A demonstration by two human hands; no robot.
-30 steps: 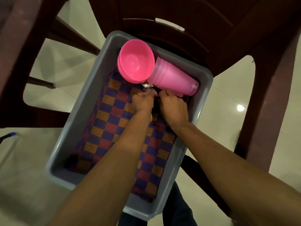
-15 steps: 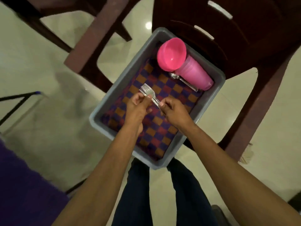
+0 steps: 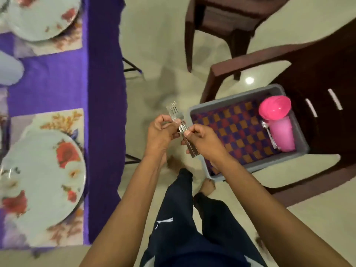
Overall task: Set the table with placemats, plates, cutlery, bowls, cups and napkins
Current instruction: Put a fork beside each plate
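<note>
Both hands hold a bunch of shiny metal forks (image 3: 178, 122) above the pale floor, between the purple-clothed table (image 3: 104, 93) and the grey plastic tub (image 3: 238, 97). The left hand (image 3: 160, 132) pinches the necks below the tines, while the right hand (image 3: 202, 142) curls its fingers around the handles, tines pointing away.

Pink bowl (image 3: 274, 107), seemingly floral plates (image 3: 43, 176)

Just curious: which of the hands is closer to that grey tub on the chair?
Right. The right hand hangs beside the grey tub's near corner, pinching the forks; the left hand grips them farther toward the table.
</note>
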